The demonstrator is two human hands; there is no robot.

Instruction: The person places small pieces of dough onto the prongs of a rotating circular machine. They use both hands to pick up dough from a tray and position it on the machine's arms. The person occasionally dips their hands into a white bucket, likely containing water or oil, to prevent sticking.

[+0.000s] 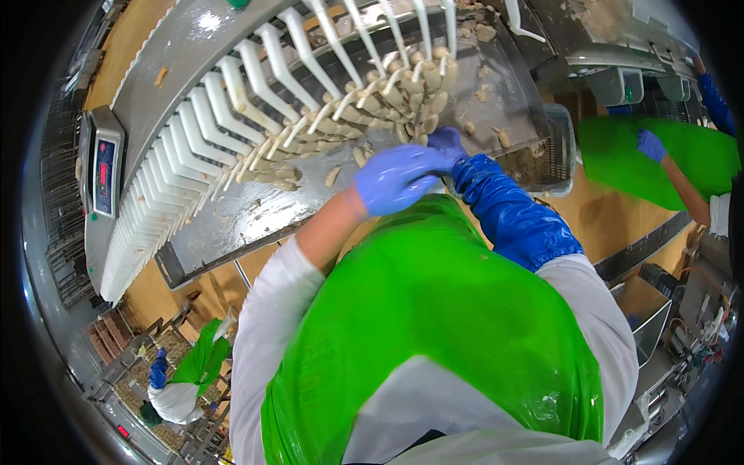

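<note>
My left hand (397,178), in a blue-violet glove, reaches across in front of my body. Its fingers are bent and pressed together against my right hand; what lies under them is hidden. My right hand (446,145), gloved alike, is curled just beyond, partly covered by the left, its grip hidden. Close past both hands hang pale, sausage-like links (415,101), bunched along a row of white angled hangers (240,101). Several loose pale pieces, one of them a link (332,176), lie on the wet metal tray (256,209) beneath.
A scale (105,170) with a red display stands at the far left. A grey plastic basket (562,151) sits right of the tray. Co-workers in green aprons stand at right (659,159) and lower left (203,356). My own green apron (449,302) touches the near side.
</note>
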